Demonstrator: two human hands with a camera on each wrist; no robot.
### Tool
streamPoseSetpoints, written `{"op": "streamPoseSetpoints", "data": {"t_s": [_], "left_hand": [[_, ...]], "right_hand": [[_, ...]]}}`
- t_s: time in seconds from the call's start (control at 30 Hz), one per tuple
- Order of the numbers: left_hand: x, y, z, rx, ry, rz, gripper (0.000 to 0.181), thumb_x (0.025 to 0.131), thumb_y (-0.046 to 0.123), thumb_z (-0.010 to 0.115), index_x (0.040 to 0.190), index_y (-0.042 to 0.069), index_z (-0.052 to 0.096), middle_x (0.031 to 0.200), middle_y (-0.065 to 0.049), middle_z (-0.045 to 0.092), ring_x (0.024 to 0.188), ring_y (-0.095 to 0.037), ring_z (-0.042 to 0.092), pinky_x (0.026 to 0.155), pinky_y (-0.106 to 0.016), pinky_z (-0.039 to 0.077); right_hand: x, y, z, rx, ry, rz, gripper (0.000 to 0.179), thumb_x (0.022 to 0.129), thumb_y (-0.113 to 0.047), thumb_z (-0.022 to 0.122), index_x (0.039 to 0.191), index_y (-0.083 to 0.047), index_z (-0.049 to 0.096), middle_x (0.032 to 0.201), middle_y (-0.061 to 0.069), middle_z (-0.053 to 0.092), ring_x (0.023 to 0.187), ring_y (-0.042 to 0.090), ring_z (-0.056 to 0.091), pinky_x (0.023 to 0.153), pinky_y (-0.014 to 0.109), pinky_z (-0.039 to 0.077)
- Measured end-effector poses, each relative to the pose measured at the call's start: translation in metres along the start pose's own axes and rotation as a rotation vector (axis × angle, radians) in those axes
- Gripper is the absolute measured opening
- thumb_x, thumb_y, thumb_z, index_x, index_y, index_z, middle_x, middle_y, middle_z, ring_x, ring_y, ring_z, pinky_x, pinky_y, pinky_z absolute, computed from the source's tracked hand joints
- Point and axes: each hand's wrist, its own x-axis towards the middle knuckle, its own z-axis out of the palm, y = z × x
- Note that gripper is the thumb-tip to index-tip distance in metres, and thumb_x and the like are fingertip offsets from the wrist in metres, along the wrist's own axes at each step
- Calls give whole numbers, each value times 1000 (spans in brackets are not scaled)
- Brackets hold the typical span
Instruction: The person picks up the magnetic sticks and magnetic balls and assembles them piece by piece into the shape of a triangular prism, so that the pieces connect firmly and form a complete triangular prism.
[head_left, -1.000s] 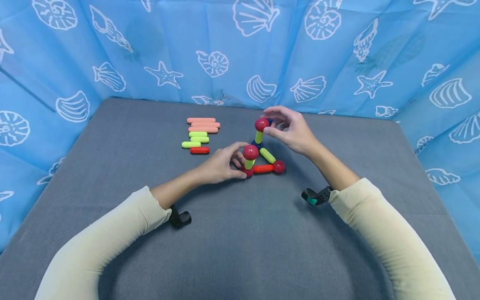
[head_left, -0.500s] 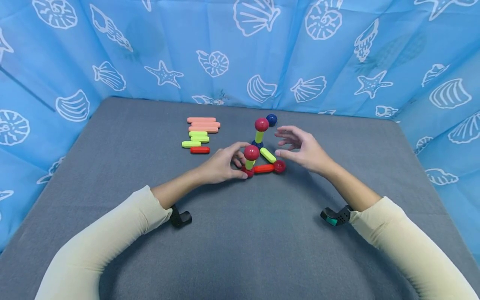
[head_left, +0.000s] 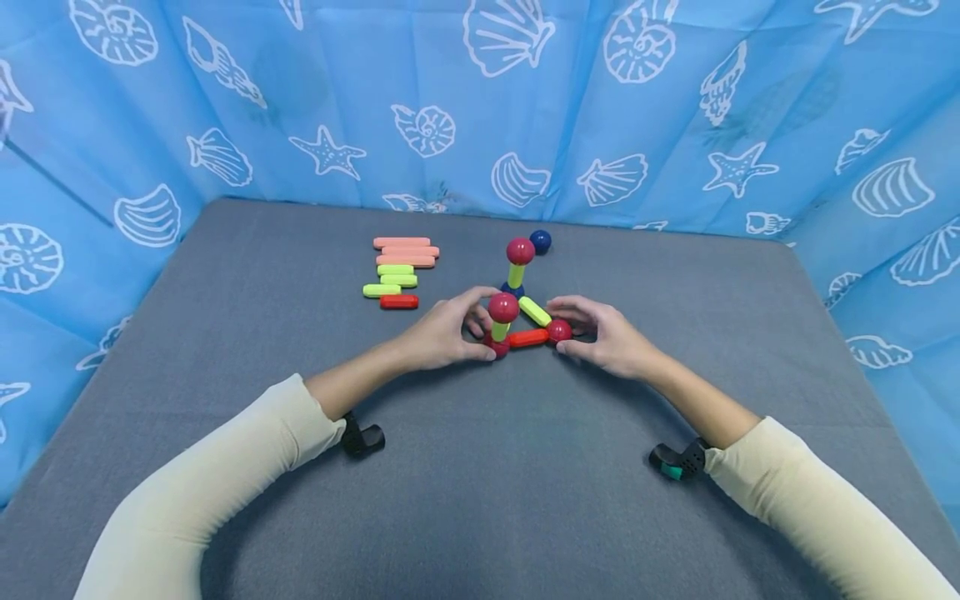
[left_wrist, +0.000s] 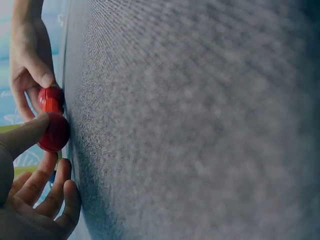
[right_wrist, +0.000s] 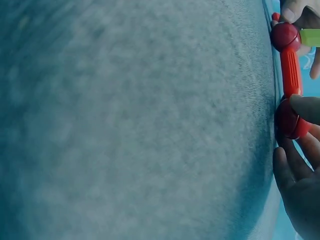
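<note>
Head view: left hand [head_left: 448,333] half-curled round left base ball [head_left: 501,347], right hand [head_left: 613,339] round right ball [head_left: 558,331]; red rod [head_left: 528,337] between.

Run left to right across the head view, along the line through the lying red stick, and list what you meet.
Left hand, red ball at its thumb, lying red stick, red ball at the stick's other end, right hand.

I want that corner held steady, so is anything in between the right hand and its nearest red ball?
Nothing visible: the right hand has its thumb against the red ball and fingers behind it. The red rod joins that ball from the opposite side, toward the left hand, not in between.
</note>
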Motion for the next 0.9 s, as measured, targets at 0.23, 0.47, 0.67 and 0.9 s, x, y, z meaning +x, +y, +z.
{"op": "streamPoseSetpoints", "data": {"t_s": [0.23, 0.47, 0.67, 0.9], "left_hand": [[-5, 0, -17, -22, 26, 21, 76, 84, 5, 79, 148, 10, 40, 114, -7, 68, 98, -17, 64, 86, -34, 54], [-11, -11, -79, 142, 303, 24, 66, 87, 0, 74, 145, 8, 45, 113, -15, 69, 101, -25, 64, 80, -43, 53], [-17, -49, -115, 260, 398, -115, 61, 91, -2, 66, 147, 2, 41, 118, -21, 65, 109, -34, 59, 90, -50, 48], [-21, -76, -125, 253, 394, -172, 63, 91, -2, 67, 147, -2, 39, 121, -25, 64, 116, -39, 57, 99, -54, 43]], "right_hand": [[-1, 1, 0, 10, 14, 8, 58, 89, 0, 71, 141, 1, 48, 143, 20, 52, 130, 36, 51, 107, 56, 38], [0, 0, -2, -1, 5, 2, 59, 89, 1, 70, 142, 2, 46, 142, 20, 53, 130, 35, 52, 106, 56, 39], [-1, 2, -2, 1, 4, 8, 58, 89, 0, 70, 142, 3, 46, 141, 21, 54, 129, 36, 52, 105, 56, 39], [0, 4, -1, 9, 8, 2, 58, 90, 0, 70, 142, 3, 46, 142, 21, 53, 130, 36, 52, 107, 57, 37]]}}
